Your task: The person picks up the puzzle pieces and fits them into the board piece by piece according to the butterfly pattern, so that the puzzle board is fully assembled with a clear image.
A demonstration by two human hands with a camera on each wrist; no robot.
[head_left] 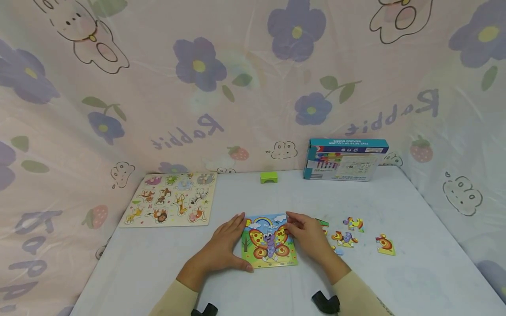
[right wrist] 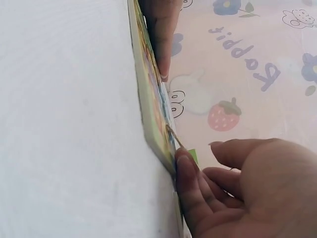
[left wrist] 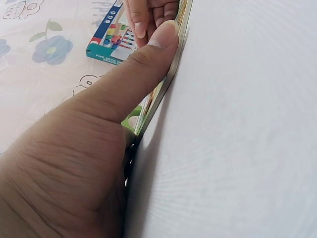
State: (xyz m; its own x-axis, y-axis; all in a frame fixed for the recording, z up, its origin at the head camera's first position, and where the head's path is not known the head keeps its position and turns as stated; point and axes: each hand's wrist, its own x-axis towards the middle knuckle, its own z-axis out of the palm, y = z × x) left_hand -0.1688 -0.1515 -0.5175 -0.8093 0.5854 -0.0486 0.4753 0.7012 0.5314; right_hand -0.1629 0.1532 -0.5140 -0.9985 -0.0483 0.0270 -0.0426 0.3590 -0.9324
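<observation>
A square butterfly jigsaw puzzle [head_left: 269,245] lies flat on the white table. My left hand [head_left: 222,246] rests along its left side, with fairly straight fingers at the far corner and the thumb [left wrist: 143,62] against the near edge. At the far right corner, my right hand [head_left: 310,237] pinches a thin puzzle piece [right wrist: 174,136], which stands tilted up from the puzzle's surface in the right wrist view. The fingers hide part of that piece. Loose puzzle pieces lie right of this hand, among them one with a snail [head_left: 385,245] and one with an orange figure [head_left: 345,239].
An animal peg board [head_left: 170,199] lies at the back left. Behind the puzzle sits a green block [head_left: 269,177]. A blue and white box [head_left: 345,160] stands at the back right, before the flowered curtain [head_left: 253,101]. Another puzzle part [head_left: 323,223] is partly hidden by the right hand.
</observation>
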